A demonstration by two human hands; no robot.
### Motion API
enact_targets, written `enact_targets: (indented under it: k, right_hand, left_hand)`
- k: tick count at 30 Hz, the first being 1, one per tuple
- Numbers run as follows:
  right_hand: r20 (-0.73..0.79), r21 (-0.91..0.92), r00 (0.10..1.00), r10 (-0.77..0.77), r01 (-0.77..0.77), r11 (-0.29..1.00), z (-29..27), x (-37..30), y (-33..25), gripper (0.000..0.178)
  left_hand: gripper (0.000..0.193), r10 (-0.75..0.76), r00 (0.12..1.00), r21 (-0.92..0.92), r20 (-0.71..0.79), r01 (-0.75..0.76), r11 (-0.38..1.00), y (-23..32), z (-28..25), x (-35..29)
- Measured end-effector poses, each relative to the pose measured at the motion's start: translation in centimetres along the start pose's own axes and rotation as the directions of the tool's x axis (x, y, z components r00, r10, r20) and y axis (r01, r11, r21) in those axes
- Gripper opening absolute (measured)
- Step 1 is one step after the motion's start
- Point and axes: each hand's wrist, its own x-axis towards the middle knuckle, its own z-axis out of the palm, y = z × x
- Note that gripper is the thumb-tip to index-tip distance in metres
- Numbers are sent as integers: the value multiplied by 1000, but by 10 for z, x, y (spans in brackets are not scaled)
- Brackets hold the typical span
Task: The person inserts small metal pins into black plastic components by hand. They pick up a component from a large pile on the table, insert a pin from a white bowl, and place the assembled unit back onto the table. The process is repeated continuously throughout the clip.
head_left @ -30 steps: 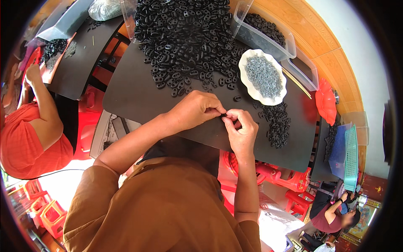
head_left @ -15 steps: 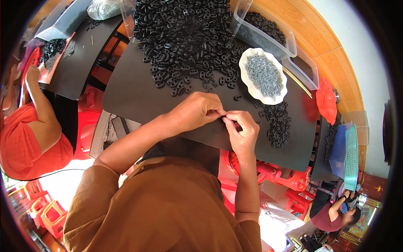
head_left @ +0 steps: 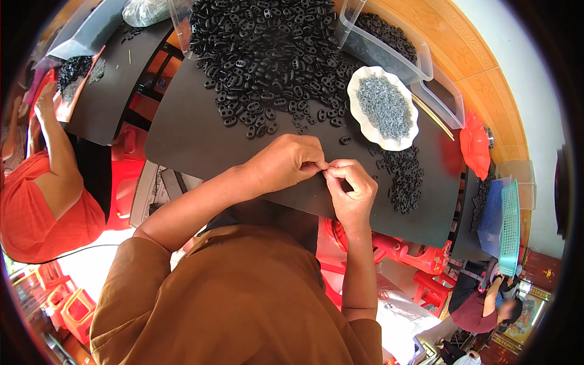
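Note:
Above the table's near edge, my left hand (head_left: 287, 159) and my right hand (head_left: 351, 190) meet at the fingertips. Both are closed in a pinch, and whatever lies between the fingers is too small and covered to make out. Beyond them spreads a large heap of black oval pieces with two holes (head_left: 261, 73); a single black oval piece (head_left: 345, 140) lies apart near my right hand. A white scalloped dish (head_left: 354, 100) holds many tiny silvery-grey pieces (head_left: 384, 108). Right of my right hand is a pile of smaller black parts (head_left: 406, 185).
Clear plastic bins (head_left: 420, 70) stand at the back right, beside a red scalloped dish (head_left: 474, 146). A turquoise basket (head_left: 510, 225) is at the far right. At a neighbouring table (head_left: 115, 91) on the left sits a person in red (head_left: 52, 207). Red stools (head_left: 433, 289) stand below.
My hands keep the same fingertip pinch, with barely any movement. The person on the left has shifted an arm slightly, and the whole view has moved a little.

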Motion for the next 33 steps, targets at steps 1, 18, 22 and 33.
enact_targets:
  k: [1, 18, 22, 33]
  right_hand:
    - [0, 5, 1000, 3, -3, 1000, 0, 0, 1, 18]
    - [185, 500, 897, 402, -438, 747, -13, 5, 12, 11]
    - [453, 456, 783, 426, -614, 644, -41, 29, 15, 11]
    - [-91, 540, 928, 362, -259, 801, -90, 215, 56, 25]
  left_hand:
    - [11, 8, 1000, 2, -2, -8, 1000, -1, 0, 0]
    - [15, -217, 976, -185, -25, 208, 960, 5, -12, 6]
    - [16, -264, 960, -163, -95, 247, 955, 10, -17, 3]
    - [18, -36, 999, 49, -31, 37, 998, 7, -14, -1]
